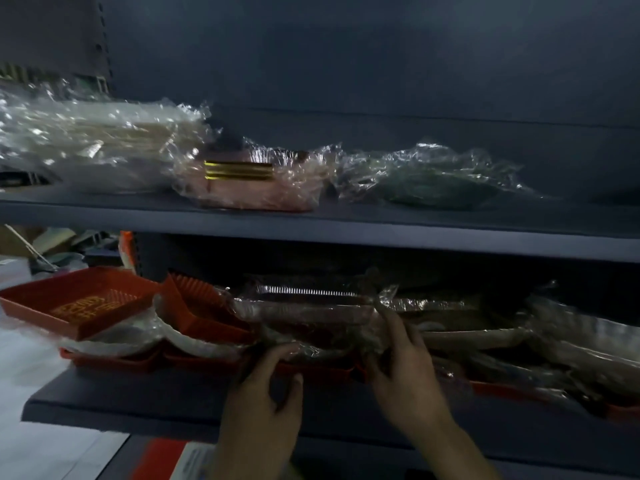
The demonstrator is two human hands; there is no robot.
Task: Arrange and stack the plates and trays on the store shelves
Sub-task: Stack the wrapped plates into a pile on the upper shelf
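On the lower shelf [138, 403] lies a heap of red trays wrapped in clear plastic. My left hand [266, 386] grips the front edge of a wrapped tray pack [311, 317] in the middle, thumb below and fingers curled over its rim. My right hand [405, 362] holds the same pack at its right end, fingers reaching up into the wrap. An unwrapped red tray [79, 303] with gold print sits tilted at the left end, beside another open red tray [204, 313].
The upper shelf [346, 230] carries a wrapped white stack [93, 143], a pink pack with gold bands [252, 181] and a green wrapped pack [433, 178]. More dark wrapped trays [554, 348] pile up at the lower right. A pale floor shows at the left.
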